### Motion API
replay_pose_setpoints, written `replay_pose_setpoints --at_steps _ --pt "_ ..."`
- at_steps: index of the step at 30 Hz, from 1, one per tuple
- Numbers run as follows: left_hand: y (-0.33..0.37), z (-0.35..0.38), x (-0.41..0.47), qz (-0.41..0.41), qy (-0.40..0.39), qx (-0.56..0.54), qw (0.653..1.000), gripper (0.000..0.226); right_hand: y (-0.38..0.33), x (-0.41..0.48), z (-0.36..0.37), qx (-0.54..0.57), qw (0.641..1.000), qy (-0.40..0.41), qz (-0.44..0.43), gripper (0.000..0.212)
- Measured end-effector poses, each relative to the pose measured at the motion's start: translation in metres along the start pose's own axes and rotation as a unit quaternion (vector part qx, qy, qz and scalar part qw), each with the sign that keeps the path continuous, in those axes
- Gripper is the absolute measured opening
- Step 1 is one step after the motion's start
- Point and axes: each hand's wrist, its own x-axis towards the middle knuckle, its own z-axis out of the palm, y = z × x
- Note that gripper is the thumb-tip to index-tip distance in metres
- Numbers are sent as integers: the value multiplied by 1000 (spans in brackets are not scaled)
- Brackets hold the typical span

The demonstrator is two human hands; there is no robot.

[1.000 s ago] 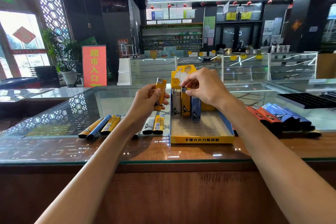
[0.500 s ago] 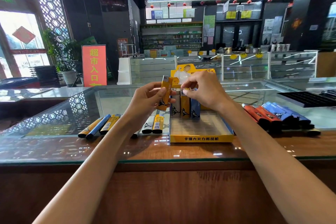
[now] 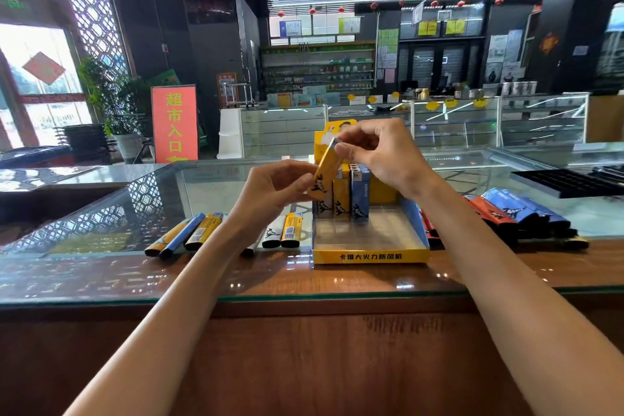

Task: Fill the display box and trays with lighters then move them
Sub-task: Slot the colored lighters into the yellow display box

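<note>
Standing far left, behind the counter: a potted plant (image 3: 118, 105) and, just right of it, a red sign (image 3: 174, 123) with yellow characters.
Counter (image 3: 101, 273): a glass top over wood that runs the full width in front of the person.
Loose lighters (image 3: 189, 233): yellow and blue ones lie flat side by side on the glass, left of the left forearm.
Pair by the wrist: a white lighter (image 3: 272, 234) and a yellow lighter (image 3: 292, 230) lie flat and touching, just left of the box.
Left hand (image 3: 270, 192): raised over the counter with its fingers curled, it pinches the lower end of the held lighter between thumb and fingertips.
Held lighter (image 3: 326, 169): orange-yellow and tilted, with its metal cap uppermost and leaning right. It is in the air above the box's back left corner, in front of the upright ones.
Right hand (image 3: 381, 155): fingers bent, thumb and forefinger pinching the cap end of the same lighter.
Display box (image 3: 369, 255): it has a yellow front lip with black print, blue side walls and a yellow header card (image 3: 324, 135) at the back, and sits near the counter's front edge.
Standing lighters (image 3: 341, 192): white, yellow and blue, upright and touching in the back row at the left.
Red and blue lighters (image 3: 506, 209): piled flat just right of the box.
Black tray (image 3: 567, 182): gridded, on the glass at far right, well apart from the box.
</note>
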Motion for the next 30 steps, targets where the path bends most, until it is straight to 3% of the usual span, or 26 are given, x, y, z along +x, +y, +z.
replay_pose_setpoints --at_steps 3,6,9,12,15,20,30 --pt "2 -14 -2 -6 85 42 996 20 5 0 -6 -66 997 23 -15 18" --pt "3 -27 -5 -24 140 193 971 14 7 -2 -2 -125 991 15 -43 18" --pt "4 -29 -10 -56 115 383 915 12 10 -4 7 -146 987 7 -60 17" --pt "3 -27 -17 -121 66 484 864 24 16 -7 13 -161 984 -2 -72 19" --pt "-1 -27 -22 -163 66 522 835 45 19 -10 14 -168 982 1 -82 21" --pt "3 -25 -30 -206 67 569 793 42 18 -11 10 -211 973 -21 -95 19" --pt "8 -10 -20 -240 31 589 771 52 18 -15 9 -242 964 -33 -104 21"
